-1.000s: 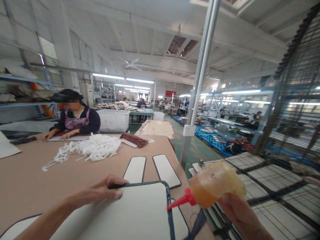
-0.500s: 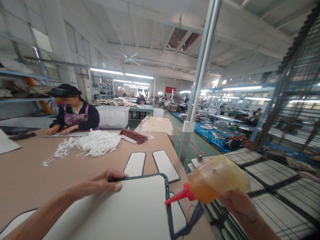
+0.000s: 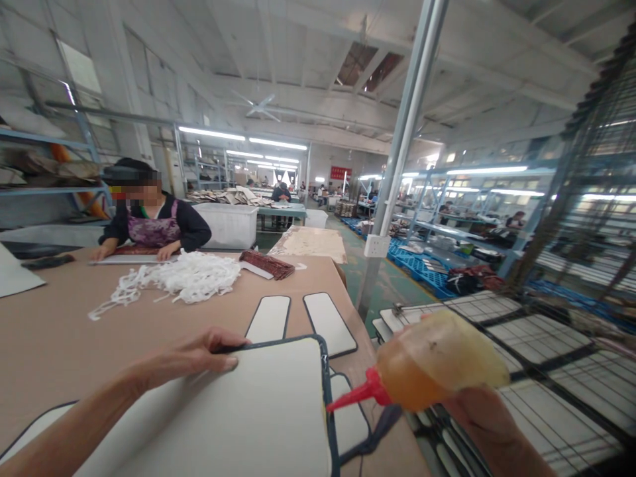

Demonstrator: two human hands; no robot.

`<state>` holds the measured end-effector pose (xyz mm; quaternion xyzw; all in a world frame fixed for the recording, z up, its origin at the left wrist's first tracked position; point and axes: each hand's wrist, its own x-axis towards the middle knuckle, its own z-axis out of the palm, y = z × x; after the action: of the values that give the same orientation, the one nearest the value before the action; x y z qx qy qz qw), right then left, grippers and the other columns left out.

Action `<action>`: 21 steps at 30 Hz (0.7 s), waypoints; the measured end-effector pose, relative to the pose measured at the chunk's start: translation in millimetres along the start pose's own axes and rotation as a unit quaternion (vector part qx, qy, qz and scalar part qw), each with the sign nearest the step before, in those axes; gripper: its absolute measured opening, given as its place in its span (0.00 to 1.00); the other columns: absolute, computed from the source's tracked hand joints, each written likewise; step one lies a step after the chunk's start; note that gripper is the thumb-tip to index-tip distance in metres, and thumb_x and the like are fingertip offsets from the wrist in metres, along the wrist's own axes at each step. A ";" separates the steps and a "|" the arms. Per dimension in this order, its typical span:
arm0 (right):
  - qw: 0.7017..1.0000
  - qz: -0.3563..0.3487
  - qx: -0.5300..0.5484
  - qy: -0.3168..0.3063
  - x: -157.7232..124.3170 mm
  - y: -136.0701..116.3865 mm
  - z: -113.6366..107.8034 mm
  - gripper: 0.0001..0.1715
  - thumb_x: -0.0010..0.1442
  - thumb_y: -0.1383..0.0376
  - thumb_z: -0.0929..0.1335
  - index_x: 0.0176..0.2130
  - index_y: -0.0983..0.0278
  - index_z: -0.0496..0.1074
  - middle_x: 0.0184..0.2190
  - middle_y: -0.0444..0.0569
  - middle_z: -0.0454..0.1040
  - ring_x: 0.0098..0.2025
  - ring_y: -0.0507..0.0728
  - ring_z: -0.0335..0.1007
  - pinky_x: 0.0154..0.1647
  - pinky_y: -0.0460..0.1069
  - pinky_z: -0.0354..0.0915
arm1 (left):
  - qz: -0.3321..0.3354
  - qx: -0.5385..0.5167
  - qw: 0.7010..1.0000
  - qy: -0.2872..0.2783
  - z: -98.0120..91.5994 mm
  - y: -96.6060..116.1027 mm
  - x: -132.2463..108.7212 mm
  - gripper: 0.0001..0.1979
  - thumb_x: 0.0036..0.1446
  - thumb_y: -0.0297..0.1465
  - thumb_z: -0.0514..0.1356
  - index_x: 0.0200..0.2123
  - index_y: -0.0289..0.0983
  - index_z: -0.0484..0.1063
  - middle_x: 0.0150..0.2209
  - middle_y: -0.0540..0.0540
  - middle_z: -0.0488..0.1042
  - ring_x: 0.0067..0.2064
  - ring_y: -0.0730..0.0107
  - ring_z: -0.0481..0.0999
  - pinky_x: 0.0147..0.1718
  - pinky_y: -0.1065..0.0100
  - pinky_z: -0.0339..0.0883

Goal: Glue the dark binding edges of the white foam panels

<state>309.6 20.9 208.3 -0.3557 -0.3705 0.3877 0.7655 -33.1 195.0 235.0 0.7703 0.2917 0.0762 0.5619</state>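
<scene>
White panel (image 3: 268,411), cut off below, edge-gripped by left hand (image 3: 193,361); right hand (image 3: 477,419) clasps bottle (image 3: 437,364).

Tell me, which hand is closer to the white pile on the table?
Left. The left hand rests on the white panel just this side of the pile; the right hand holds a bottle far off to the side.

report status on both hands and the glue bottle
Left hand pressing far edge of white panel. Right hand grips glue bottle, red nozzle beside panel's right border. Nothing between them.
</scene>
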 end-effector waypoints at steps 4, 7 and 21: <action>1.000 -0.003 -0.004 -0.012 8.4 4.2 -5.1 0.29 0.26 0.71 0.80 0.34 0.55 0.80 0.31 0.50 0.80 0.32 0.62 0.76 0.33 0.52 0.73 | 0.005 -0.012 1.000 -0.024 -2.5 1.7 -1.1 0.25 0.53 0.42 0.59 0.52 0.39 0.73 0.42 0.51 0.79 0.48 0.54 0.72 0.46 0.66 0.64; 1.000 -0.007 0.000 0.009 0.6 5.4 -2.8 0.33 0.29 0.63 0.81 0.39 0.53 0.78 0.37 0.49 0.80 0.37 0.63 0.76 0.37 0.54 0.73 | -0.008 -0.018 1.000 0.004 -3.5 -4.9 -0.5 0.23 0.50 0.43 0.61 0.50 0.42 0.75 0.41 0.50 0.79 0.47 0.54 0.74 0.45 0.66 0.66; 0.999 0.000 0.000 0.043 -15.4 5.8 3.4 0.33 0.32 0.55 0.81 0.41 0.51 0.77 0.38 0.46 0.80 0.39 0.62 0.76 0.39 0.53 0.73 | -0.009 0.001 0.999 0.044 -7.1 -19.7 1.4 0.21 0.52 0.41 0.61 0.49 0.46 0.75 0.41 0.52 0.79 0.46 0.55 0.75 0.45 0.65 0.67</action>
<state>298.2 11.1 200.6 -0.3717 -0.3371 0.3724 0.7807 -42.3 205.5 219.3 0.7641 0.3229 0.1045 0.5486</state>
